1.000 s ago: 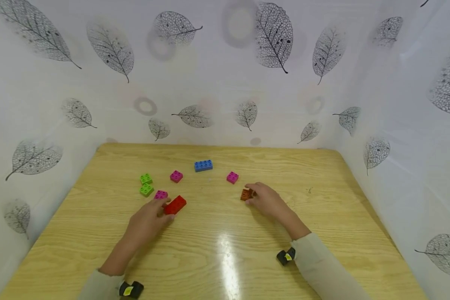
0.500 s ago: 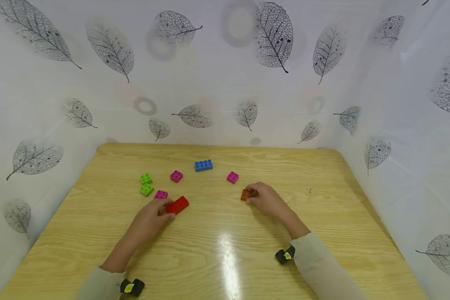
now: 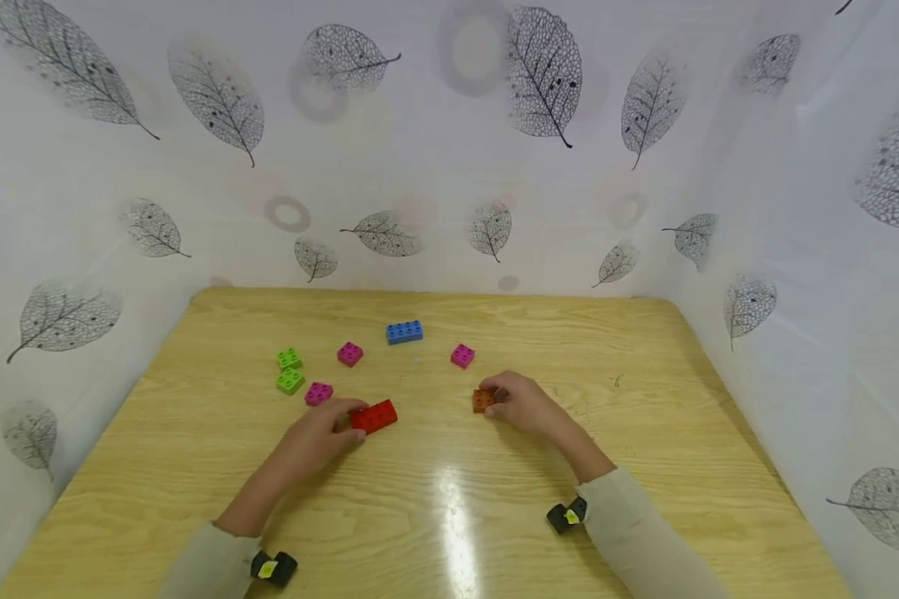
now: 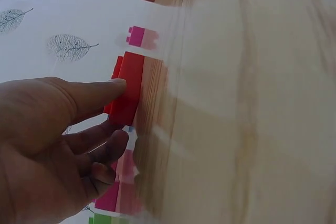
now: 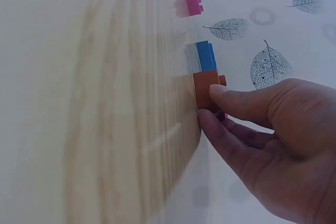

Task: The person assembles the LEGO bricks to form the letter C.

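Observation:
A long red toy brick [image 3: 375, 417] lies between the thumb and fingers of my left hand [image 3: 318, 438], its studs facing up. In the left wrist view the thumb presses the near side of the red brick [image 4: 129, 88], low at the tabletop. My right hand [image 3: 523, 403] pinches a small square brown-orange brick [image 3: 483, 401] to the right of the red one. The right wrist view has thumb and fingertips at one end of the brown-orange brick [image 5: 206, 91], which sits at the table surface. A stretch of table separates the two held bricks.
Behind the hands are a blue brick [image 3: 404, 332] and a magenta brick [image 3: 462, 356]. Two more magenta bricks [image 3: 350, 353] and two green bricks [image 3: 290, 381] lie on the left. Leaf-patterned sheeting [image 3: 419, 166] encloses the wooden table [image 3: 569, 333] at the back and sides.
My left hand has moved right with the red brick, which is now turned flatter across the table. My right hand has drawn the brown-orange brick slightly left and toward me.

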